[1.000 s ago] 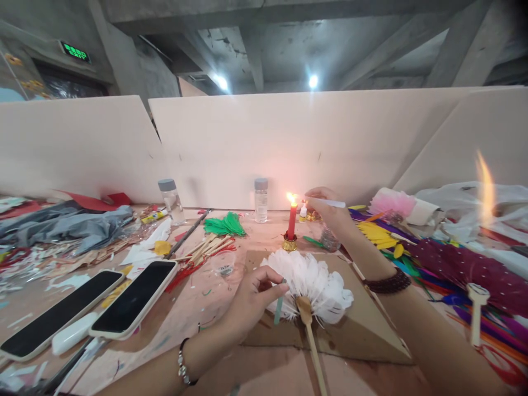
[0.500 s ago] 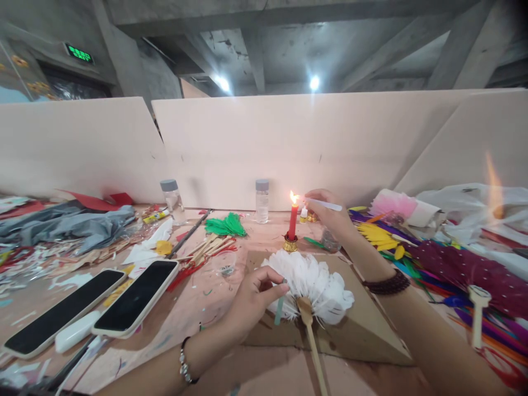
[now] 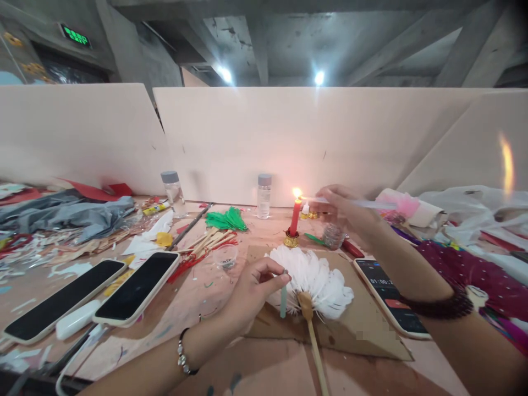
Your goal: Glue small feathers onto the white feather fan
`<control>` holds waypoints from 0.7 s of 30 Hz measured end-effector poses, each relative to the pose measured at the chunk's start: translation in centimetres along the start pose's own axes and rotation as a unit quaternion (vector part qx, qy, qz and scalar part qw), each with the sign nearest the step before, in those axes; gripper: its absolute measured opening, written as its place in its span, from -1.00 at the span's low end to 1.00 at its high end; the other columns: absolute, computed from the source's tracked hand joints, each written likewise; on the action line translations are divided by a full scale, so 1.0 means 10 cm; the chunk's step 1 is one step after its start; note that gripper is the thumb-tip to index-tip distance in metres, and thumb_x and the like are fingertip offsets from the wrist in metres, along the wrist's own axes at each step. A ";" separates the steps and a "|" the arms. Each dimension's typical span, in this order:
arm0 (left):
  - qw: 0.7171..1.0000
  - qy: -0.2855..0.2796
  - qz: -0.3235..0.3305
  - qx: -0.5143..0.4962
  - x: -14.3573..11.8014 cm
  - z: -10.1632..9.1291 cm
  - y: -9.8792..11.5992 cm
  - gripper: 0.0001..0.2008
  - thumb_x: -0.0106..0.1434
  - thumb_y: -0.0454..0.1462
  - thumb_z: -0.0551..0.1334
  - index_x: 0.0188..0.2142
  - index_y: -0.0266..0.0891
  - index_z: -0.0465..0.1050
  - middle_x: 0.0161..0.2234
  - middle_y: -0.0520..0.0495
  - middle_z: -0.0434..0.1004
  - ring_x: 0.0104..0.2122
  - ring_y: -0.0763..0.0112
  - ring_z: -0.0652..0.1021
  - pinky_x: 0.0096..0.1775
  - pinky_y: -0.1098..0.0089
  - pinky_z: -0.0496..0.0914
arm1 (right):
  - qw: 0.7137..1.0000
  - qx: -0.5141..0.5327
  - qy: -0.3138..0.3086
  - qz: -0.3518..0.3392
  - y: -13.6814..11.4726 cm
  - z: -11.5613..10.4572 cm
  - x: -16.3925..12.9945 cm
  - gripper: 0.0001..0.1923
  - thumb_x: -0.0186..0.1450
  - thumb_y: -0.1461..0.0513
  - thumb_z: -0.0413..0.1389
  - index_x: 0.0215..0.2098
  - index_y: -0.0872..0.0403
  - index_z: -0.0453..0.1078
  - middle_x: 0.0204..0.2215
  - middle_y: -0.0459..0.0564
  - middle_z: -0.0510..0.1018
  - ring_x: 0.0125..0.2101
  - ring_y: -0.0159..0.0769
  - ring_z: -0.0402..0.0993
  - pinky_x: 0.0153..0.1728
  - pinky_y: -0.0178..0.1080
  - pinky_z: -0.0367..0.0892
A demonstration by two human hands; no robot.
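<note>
Beside the candle, my right hand is closed on a long, translucent whitish glue stick. The stick's left tip meets the flame of the lit red candle, which stands in a small gold holder. Thumb and fingertips of my left hand pinch a slim pale green strip that hangs down over the left side of a white feather fan. The fan has a wooden handle pointing toward me and lies on a sheet of brown cardboard.
Two phones and a white case lie at the left. Another phone rests under my right forearm. Green feathers, wooden sticks and a clear bottle are farther back. A white panel closes off the table's back.
My right hand has shifted right, and the glue stick now lies nearly level with its tip at the flame. The phone under my right forearm has come into view. My left hand stays almost still.
</note>
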State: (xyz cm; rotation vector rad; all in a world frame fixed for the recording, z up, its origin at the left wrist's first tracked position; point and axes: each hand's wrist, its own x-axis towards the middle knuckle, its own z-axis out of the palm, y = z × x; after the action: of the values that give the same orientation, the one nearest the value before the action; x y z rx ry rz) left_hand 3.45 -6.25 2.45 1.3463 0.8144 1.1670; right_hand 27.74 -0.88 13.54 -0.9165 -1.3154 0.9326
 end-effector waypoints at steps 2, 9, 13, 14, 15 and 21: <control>1.000 -0.009 -0.007 -0.008 -0.01 0.01 0.04 -0.71 0.10 -0.13 0.55 -0.41 -0.25 0.56 -0.37 -0.01 0.57 -0.30 0.38 0.50 -0.21 0.38 0.31 | 1.000 -0.009 0.002 -0.001 -0.03 0.01 -0.21 -0.58 0.16 -0.06 0.47 -0.38 -0.02 0.42 -0.47 -0.11 0.55 -0.42 -0.29 0.55 -0.50 -0.30 0.35; 0.996 -0.056 -0.042 -0.045 -0.08 0.05 0.06 -0.66 0.10 -0.07 0.57 -0.36 -0.25 0.57 -0.33 -0.05 0.63 -0.32 0.37 0.53 -0.24 0.38 0.36 | 0.995 -0.096 -0.032 -0.003 0.16 0.07 -1.04 -0.73 0.27 0.01 0.43 -0.23 -0.06 0.53 -0.32 -0.05 0.69 -0.34 -0.21 0.63 -0.37 -0.26 0.51; 0.994 -0.077 -0.044 -0.063 -0.11 0.07 0.03 -0.64 0.11 -0.06 0.58 -0.36 -0.25 0.57 -0.32 -0.05 0.64 -0.32 0.39 0.53 -0.24 0.39 0.36 | 0.993 -0.092 -0.038 -0.057 0.34 0.12 -1.35 -0.80 0.33 0.05 0.41 -0.19 -0.10 0.55 -0.31 -0.03 0.75 -0.33 -0.16 0.72 -0.32 -0.21 0.64; 0.994 -0.081 -0.045 -0.065 -0.12 0.07 0.03 -0.63 0.10 -0.05 0.59 -0.37 -0.25 0.57 -0.33 -0.05 0.63 -0.32 0.40 0.53 -0.23 0.39 0.36 | 0.993 -0.090 -0.028 -0.077 0.38 0.13 -1.40 -0.82 0.33 0.06 0.41 -0.18 -0.12 0.56 -0.30 -0.03 0.76 -0.31 -0.14 0.75 -0.30 -0.20 0.66; 0.993 -0.085 -0.045 -0.068 -0.12 0.08 0.02 -0.63 0.09 -0.05 0.60 -0.38 -0.25 0.57 -0.34 -0.04 0.63 -0.32 0.40 0.53 -0.23 0.39 0.36 | 0.991 -0.090 -0.020 -0.094 0.41 0.15 -1.45 -0.83 0.33 0.08 0.41 -0.17 -0.14 0.57 -0.27 -0.03 0.77 -0.27 -0.11 0.77 -0.27 -0.19 0.68; 0.989 -0.094 -0.071 -0.084 -0.16 0.09 0.03 -0.62 0.06 -0.04 0.62 -0.36 -0.24 0.59 -0.33 -0.06 0.65 -0.30 0.35 0.58 -0.19 0.35 0.40 | 0.986 -0.092 -0.028 -0.136 0.58 0.19 -1.71 -0.73 0.46 0.02 0.26 0.12 -0.30 0.55 -0.03 0.01 0.77 -0.11 0.01 0.78 -0.16 -0.05 0.74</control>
State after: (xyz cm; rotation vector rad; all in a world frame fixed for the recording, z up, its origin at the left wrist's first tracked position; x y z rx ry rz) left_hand 3.86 -8.12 2.52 1.2178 0.6504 0.9581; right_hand 25.12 -14.71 2.00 -0.8284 -1.5500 0.6375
